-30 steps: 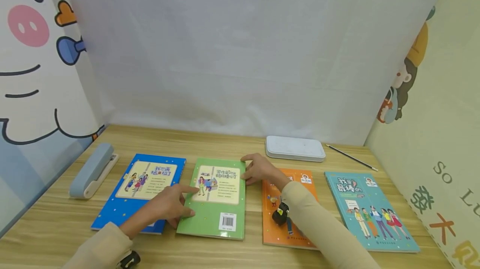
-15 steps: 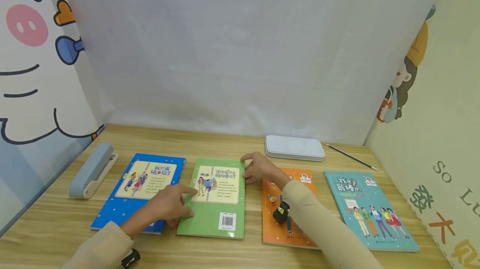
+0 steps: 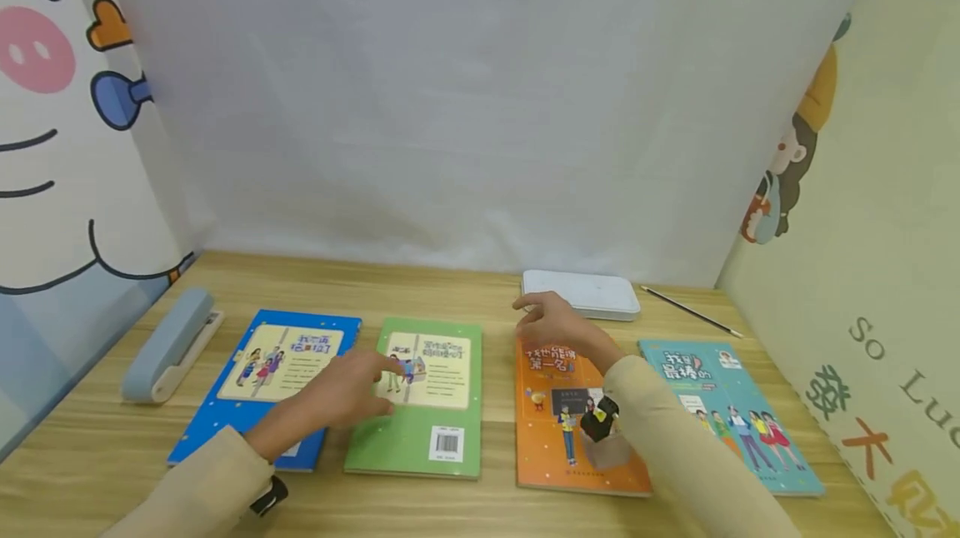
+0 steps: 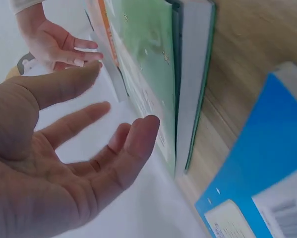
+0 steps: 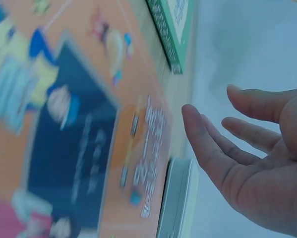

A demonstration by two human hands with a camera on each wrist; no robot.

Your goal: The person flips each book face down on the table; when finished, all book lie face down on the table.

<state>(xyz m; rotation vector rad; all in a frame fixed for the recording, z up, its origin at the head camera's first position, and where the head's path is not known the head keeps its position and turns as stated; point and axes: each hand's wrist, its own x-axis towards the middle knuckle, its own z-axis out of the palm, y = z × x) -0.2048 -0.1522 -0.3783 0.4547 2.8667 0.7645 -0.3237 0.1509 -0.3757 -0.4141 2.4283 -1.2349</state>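
A green book [image 3: 412, 446] lies back cover up on the wooden table. Above its left edge hovers my left hand [image 3: 341, 392], its fingers spread and holding nothing. The left wrist view shows a gap between those fingers and the green book's [image 4: 143, 44] cover. To the left lies a blue book [image 3: 232, 417], partly under my left forearm. My right hand [image 3: 558, 326] is raised over the top edge of an orange book [image 3: 536, 438]. Nothing sits between its loosely bent fingers [image 5: 212, 148] in the right wrist view. My right sleeve covers part of the orange book and a teal book [image 3: 757, 413].
A blue-grey stapler [image 3: 168, 346] stands at the far left. Behind the orange book is a pale flat case [image 3: 600, 295], with a dark pencil [image 3: 690, 311] to its right. White cloth [image 3: 450, 146] hangs along the table's back edge.
Both hands have come off the green book. My right hand has moved right, from its upper right corner to above the orange book. My left hand has lifted slightly. The view has shifted a little.
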